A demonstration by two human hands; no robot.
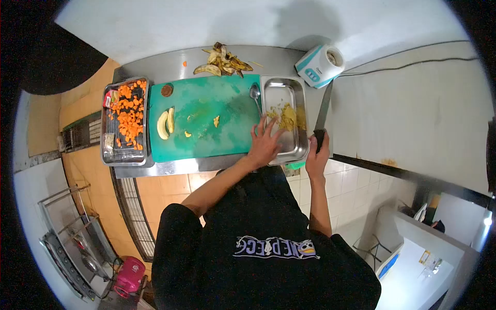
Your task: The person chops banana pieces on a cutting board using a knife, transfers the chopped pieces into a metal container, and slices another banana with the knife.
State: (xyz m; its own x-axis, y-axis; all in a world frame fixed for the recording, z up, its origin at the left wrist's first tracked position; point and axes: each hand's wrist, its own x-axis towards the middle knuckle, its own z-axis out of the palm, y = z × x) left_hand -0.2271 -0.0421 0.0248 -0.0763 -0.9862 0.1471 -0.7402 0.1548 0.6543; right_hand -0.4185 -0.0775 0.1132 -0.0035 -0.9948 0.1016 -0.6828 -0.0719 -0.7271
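My right hand point(318, 153) is wrapped around the black handle of a long knife point(324, 111), its blade pointing away from me, to the right of a steel tray point(303, 103). With fingers spread, my left hand point(265, 143) rests over the tray's left edge and the board beside it. Inside the tray lies yellow mashed food point(288, 118). A spoon point(254, 92) leans by the tray's left rim. On the green cutting board point(217, 147) are two peeled banana pieces point(166, 123), small yellow scraps point(216, 121) and a round brown item point(167, 90).
Chopped carrots point(129, 113) fill a metal tray point(106, 155) at the left. Banana peels point(223, 62) lie behind the board. A white and teal appliance point(312, 71) stands at the back right, close to the knife tip. A cable point(408, 65) runs along the right wall.
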